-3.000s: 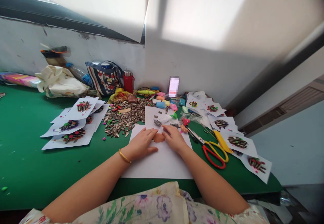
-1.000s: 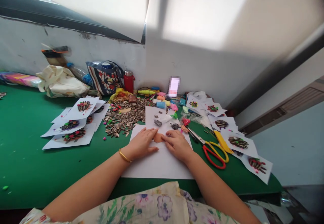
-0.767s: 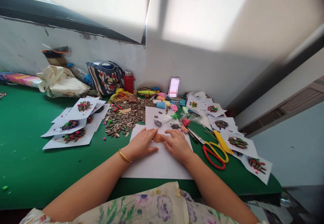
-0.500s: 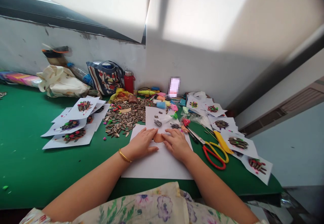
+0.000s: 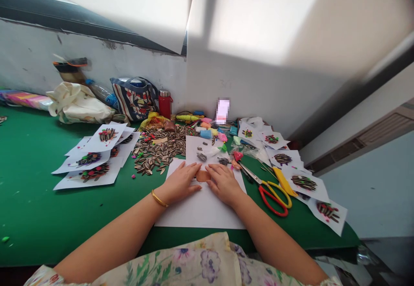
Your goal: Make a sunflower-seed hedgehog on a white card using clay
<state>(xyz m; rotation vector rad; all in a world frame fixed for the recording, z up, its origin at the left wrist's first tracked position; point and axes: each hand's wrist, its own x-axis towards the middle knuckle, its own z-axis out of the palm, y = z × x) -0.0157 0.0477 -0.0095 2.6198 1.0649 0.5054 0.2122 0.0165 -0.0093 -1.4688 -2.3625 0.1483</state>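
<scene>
The clay (image 5: 203,176) lies on the white paper (image 5: 200,215) between the two hands, its long axis running left to right. It's a flattened oval, orange-brown and fairly smooth. Left hand (image 5: 179,183) and right hand (image 5: 224,185) rest palms down, fingers relaxed at its two ends, unclenched. From here, the marks on the wall (image 5: 225,83) beyond are too faint to read, and the upright card (image 5: 222,110) is blurred.

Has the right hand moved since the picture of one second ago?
Yes, slightly: the right hand has moved to the left, away from the scissors, which lie unmoved on the green table.
</scene>
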